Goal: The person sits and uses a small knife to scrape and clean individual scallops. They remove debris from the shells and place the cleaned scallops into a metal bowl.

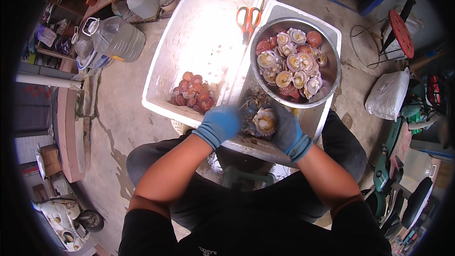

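My right hand [287, 128], in a blue and grey work glove, grips an opened scallop [265, 121] by its right side, flesh facing up. Close to its left is my left hand [222, 122], gloved in blue; its fingers are blurred and I cannot tell whether they hold a tool. Under both hands lies dark scallop waste [250, 106] in a foam box. A steel bowl [338, 74] of opened scallops [293, 62] rests on that box's far part. Whole reddish scallops [193, 92] are heaped in the near end of a white foam box [156, 64] at left.
Orange-handled scissors [246, 23] lie on the rim between the boxes. A large water bottle [119, 39] stands on the floor at left. To the right are a white sack [387, 94], a red-topped stool [401, 33] and a green scooter [387, 156].
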The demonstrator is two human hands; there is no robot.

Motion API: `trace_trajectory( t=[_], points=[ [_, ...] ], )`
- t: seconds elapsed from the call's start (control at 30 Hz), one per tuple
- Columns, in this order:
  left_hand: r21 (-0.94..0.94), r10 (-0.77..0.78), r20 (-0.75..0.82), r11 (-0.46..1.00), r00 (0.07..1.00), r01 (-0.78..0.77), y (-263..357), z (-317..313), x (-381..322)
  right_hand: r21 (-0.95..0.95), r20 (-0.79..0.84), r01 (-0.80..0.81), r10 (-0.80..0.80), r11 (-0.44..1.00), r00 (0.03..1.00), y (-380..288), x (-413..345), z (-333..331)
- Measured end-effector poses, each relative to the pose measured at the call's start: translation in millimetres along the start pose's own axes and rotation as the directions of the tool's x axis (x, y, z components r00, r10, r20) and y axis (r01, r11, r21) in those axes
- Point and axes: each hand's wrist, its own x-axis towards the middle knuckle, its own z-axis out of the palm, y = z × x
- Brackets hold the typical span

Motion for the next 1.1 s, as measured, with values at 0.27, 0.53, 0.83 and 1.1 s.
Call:
trace_trajectory(
  t=[0.27,0.53,0.83,1.1],
  points=[
    [-0.051,0.243,-0.18,0.965,0.953,-0.255,10.8,8.5,-11.5,-0.01,0.006,-0.027,0.027,1.0,1.0,1.5,2.8,-7.1],
    [0.154,0.069,0.282,0.981,0.957,-0.116,-23.6,29.3,11.1,0.228,0.026,-0.207,0.207,0.951,0.978,-2.0,4.9,-15.7],
    [0.241,-0.16,0.148,0.963,0.976,0.121,-141.1,-55.1,40.6,0.396,-0.446,0.097,0.099,0.913,0.89,-34.0,42.1,-28.9],
    [0.372,-0.256,0.133,0.908,0.958,0.191,-227.6,68.1,83.7,0.697,-0.202,-0.126,0.363,0.706,0.91,-33.5,41.8,9.9]
  ],
)
